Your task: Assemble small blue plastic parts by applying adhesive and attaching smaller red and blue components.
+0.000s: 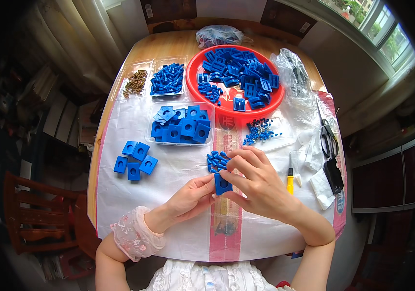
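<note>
A blue square plastic piece with a round recess (221, 188) is held upright between my two hands over the middle of the table. My left hand (188, 200) pinches its left edge between thumb and fingers. From the right, my right hand (262, 182) closes on the same piece, thumb low and a fingertip at its top edge; whether a smaller part is under that fingertip I cannot make out. Just beyond the fingers lies a small pile of blue cone-shaped pegs (215, 160), partly covered by my right hand. Several matching square pieces (133, 170) lie loose to the left.
A clear tub of square pieces (213, 137) stands ahead, with trays of blue pegs (167, 80) and brass-coloured screws (135, 83) behind. A red basin (278, 104) holds blue clips. Tiny parts (261, 131), a yellow-handled screwdriver (290, 182) and black scissors (329, 140) lie rightward.
</note>
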{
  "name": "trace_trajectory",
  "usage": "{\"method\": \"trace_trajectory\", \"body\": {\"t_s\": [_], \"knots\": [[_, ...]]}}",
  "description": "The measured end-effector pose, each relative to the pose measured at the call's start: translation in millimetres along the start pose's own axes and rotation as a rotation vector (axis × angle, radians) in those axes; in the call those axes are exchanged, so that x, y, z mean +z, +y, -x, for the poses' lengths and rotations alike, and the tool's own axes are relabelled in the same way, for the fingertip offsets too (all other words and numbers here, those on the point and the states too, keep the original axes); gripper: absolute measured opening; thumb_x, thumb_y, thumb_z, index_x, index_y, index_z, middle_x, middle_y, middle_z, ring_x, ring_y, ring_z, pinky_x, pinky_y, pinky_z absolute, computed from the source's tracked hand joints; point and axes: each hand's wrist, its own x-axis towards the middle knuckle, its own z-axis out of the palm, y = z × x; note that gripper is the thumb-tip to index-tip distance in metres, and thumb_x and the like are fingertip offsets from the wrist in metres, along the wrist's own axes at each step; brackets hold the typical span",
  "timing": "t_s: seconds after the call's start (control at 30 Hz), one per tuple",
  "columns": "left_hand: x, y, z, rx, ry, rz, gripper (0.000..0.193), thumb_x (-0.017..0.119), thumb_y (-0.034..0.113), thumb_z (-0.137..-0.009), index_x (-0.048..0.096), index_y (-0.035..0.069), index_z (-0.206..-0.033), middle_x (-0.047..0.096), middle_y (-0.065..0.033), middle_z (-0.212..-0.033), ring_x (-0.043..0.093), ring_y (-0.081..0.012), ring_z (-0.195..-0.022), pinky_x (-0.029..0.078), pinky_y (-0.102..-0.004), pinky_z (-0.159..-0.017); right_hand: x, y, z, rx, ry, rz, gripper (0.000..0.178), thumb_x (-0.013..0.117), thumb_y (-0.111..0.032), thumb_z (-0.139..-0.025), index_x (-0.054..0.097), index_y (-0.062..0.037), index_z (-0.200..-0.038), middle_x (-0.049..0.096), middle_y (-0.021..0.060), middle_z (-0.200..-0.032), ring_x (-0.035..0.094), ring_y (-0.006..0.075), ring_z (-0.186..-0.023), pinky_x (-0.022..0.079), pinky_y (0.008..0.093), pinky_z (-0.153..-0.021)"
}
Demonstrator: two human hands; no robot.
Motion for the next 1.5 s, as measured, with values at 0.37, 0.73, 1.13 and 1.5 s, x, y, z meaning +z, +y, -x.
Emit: {"method": "trace_trajectory", "body": {"t_s": [0.37, 0.73, 1.13, 1.5], "knots": [[3.7, 0.0, -1.2, -0.002, 0.047, -0.003, 0.034, 0.044, 0.022, -0.102, 0.048, 0.004, -0.130, 0.057, 0.0004, -0.114, 0.050, -0.0054, -0.095, 0.041, -0.0232, -0.083, 4.0, 2.9, 0.5, 0.020, -0.009, 0.018, 0.037, 0.080, -0.020, -0.065, 0.066, -0.0053, -0.095, 0.057, 0.0079, -0.098, 0.052, 0.0271, -0.112, 0.039, 0.0469, -0.098], [3.4, -0.2, -1.2, 0.009, 0.047, -0.012, 0.034, 0.044, 0.021, -0.101, 0.049, 0.003, -0.129, 0.057, -0.0002, -0.112, 0.049, -0.0052, -0.093, 0.041, -0.0226, -0.080, 4.0, 3.3, 0.0, -0.003, 0.004, -0.030, 0.038, 0.078, -0.017, -0.062, 0.061, -0.0020, -0.092, 0.054, 0.0106, -0.099, 0.051, 0.0288, -0.108, 0.037, 0.0445, -0.098], [-1.7, -2.2, -1.9, 0.015, -0.004, -0.005, 0.033, 0.046, 0.020, -0.101, 0.050, 0.003, -0.129, 0.057, 0.0001, -0.112, 0.049, -0.0060, -0.092, 0.042, -0.0228, -0.081, 3.5, 2.9, -0.3, 0.009, -0.010, -0.024, 0.037, 0.077, -0.016, -0.063, 0.061, -0.0015, -0.093, 0.054, 0.0111, -0.099, 0.051, 0.0294, -0.107, 0.037, 0.0448, -0.098], [-0.7, -2.2, -1.4, 0.006, 0.014, 0.001, 0.033, 0.046, 0.019, -0.101, 0.049, 0.003, -0.130, 0.056, -0.0005, -0.113, 0.050, -0.0058, -0.094, 0.042, -0.0228, -0.082, 4.7, 3.2, 1.3, 0.005, -0.009, -0.021, 0.037, 0.077, -0.017, -0.063, 0.061, -0.0015, -0.092, 0.054, 0.0113, -0.099, 0.051, 0.0295, -0.108, 0.037, 0.0449, -0.098]]}}
